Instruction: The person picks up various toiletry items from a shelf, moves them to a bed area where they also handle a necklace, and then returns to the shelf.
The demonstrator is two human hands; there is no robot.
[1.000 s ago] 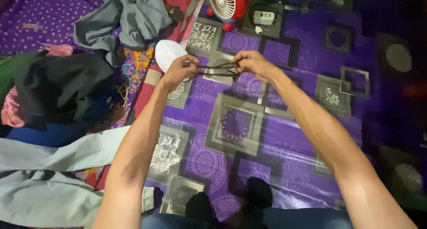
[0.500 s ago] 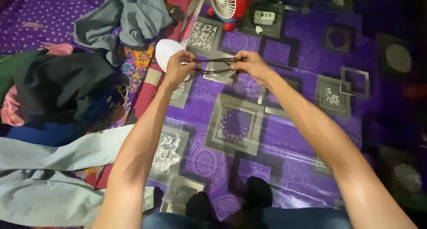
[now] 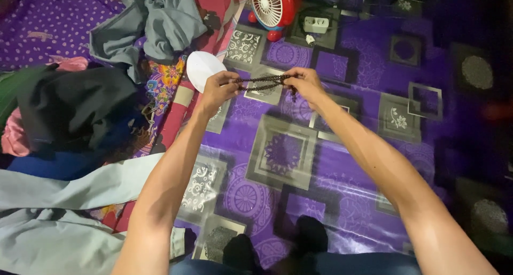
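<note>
Hands [image 3: 219, 89] drawn closer, pinching bead string [image 3: 262, 82]

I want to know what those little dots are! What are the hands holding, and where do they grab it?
A dark string of beads, doubled up. The left hand pinches one end and the right hand pinches the other, stretching it between them.

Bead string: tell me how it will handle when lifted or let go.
Probably floppy: the bead string runs in loose strands between the left hand and right hand. Likely light, since fingers alone carry it. Released, it would probably drop and bunch.
</note>
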